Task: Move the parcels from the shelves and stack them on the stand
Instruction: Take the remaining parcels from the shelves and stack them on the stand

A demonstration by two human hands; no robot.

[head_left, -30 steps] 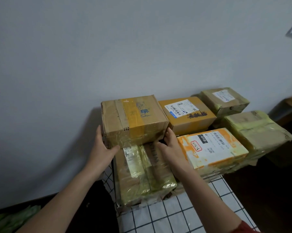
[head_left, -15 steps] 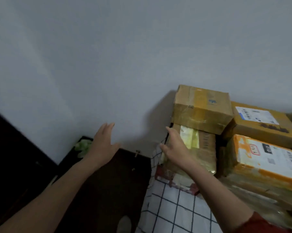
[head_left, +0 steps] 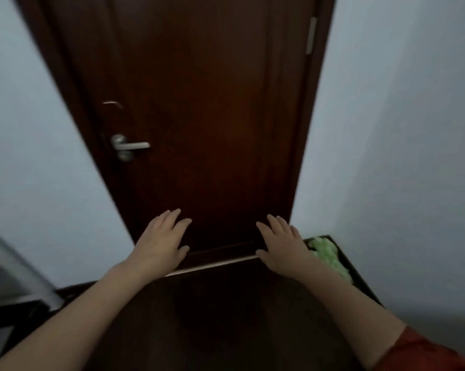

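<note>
No parcel, shelf or stand is in the head view now. My left hand (head_left: 161, 241) and my right hand (head_left: 282, 243) are both stretched out in front of me, palms down, fingers apart, holding nothing. They hang in the air before the bottom of a dark brown door (head_left: 199, 116). The two hands are about a door's half-width apart.
The shut door has a metal lever handle (head_left: 129, 147) at the left. Pale walls flank it. Green crumpled packing material (head_left: 330, 257) lies on the dark floor at the right wall's foot. A blurred grey frame (head_left: 14, 274) shows at the far left.
The view has swung left, away from the stacked parcels on the checked stand, which have left the frame. Both hands came off the parcels and now hang empty before the door.
</note>
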